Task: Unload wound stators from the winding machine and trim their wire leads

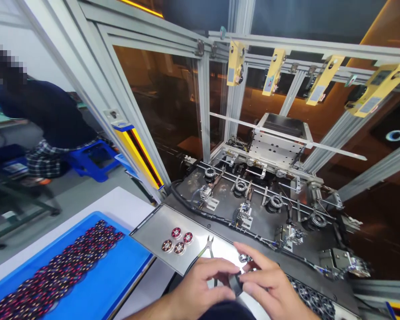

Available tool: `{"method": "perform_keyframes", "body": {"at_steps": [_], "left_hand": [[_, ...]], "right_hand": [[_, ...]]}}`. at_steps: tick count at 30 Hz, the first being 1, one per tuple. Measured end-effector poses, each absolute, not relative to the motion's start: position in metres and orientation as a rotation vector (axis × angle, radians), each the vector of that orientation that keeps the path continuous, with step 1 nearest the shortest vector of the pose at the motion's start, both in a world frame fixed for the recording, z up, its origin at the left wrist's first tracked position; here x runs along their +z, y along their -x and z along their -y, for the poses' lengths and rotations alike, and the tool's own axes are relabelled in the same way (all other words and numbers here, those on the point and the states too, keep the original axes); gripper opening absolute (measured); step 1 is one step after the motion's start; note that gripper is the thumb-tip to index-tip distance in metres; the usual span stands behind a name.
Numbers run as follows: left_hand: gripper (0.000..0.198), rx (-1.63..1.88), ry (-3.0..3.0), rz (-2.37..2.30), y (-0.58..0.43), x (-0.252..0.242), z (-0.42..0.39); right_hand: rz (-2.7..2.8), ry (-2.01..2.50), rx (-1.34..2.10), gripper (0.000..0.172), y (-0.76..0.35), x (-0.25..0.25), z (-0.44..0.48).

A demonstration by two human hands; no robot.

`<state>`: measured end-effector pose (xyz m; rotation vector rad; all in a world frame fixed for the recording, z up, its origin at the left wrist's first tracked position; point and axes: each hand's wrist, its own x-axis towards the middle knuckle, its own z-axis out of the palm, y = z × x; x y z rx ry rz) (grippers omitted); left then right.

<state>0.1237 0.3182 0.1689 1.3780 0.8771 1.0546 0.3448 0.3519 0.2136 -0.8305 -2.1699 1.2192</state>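
Note:
My left hand (205,282) and my right hand (270,282) meet over the front metal plate (150,229). Between their fingers is a small dark part (235,283), mostly covered, so its exact kind does not show. Just beyond my right fingers lies a small round metal part (243,258), partly hidden. A pair of cutting pliers (209,245) rests beside my left hand, jaws pointing away and handles partly behind the hand. Farther left on the plate sit several round motor stators (176,232) with red and copper-coloured windings.
At left, a blue tray (120,271) holds rows of similar stators. Dark round parts (308,295) line the plate right of my hand. Behind stands a machine bed (193,186) with several ring fixtures (241,187), cables and an aluminium frame. A person (56,111) sits at far left.

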Motion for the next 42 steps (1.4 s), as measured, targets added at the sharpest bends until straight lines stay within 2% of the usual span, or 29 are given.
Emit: {"method": "perform_keyframes", "body": {"at_steps": [4, 7, 9, 12, 16, 18, 22, 24, 34, 42], "left_hand": [[0.033, 1.103, -1.632, -0.812, -0.121, 0.187, -0.322], [0.032, 1.096, -1.679, -0.844, -0.124, 0.186, -0.320], [0.039, 1.096, -1.611, -0.884, -0.127, 0.176, -0.318], [0.047, 1.051, -1.575, -1.012, -0.135, 0.147, -0.318], [0.026, 0.729, -1.944, -1.077, -0.150, 0.094, -0.332], [0.027, 0.607, -2.061, -0.979, -0.157, 0.068, -0.341], [0.046, 0.393, -2.262, -0.914, -0.169, 0.032, -0.353], [0.047, 0.320, -2.331, -0.912, -0.172, 0.025, -0.354], [0.027, 0.142, -2.429, -0.969, -0.171, 0.028, -0.349], [0.037, 0.138, -2.300, -1.106, -0.162, 0.016, -0.345]], "right_hand": [[2.115, 0.837, 1.738, 0.041, -0.343, 0.235, -0.366], [2.191, 0.741, 1.875, 0.045, -0.342, 0.242, -0.369], [2.232, 0.704, 1.898, 0.045, -0.344, 0.244, -0.375], [2.325, 0.742, 1.723, 0.039, -0.351, 0.243, -0.412], [2.486, 0.970, 0.950, 0.036, -0.350, 0.220, -0.515], [2.497, 1.062, 0.836, 0.034, -0.342, 0.200, -0.569], [2.569, 1.139, 0.757, 0.016, -0.320, 0.162, -0.631], [2.618, 1.148, 0.741, 0.019, -0.312, 0.149, -0.641], [2.735, 1.232, 0.710, 0.024, -0.305, 0.129, -0.661], [2.738, 1.402, 0.697, 0.024, -0.294, 0.115, -0.664]]}}
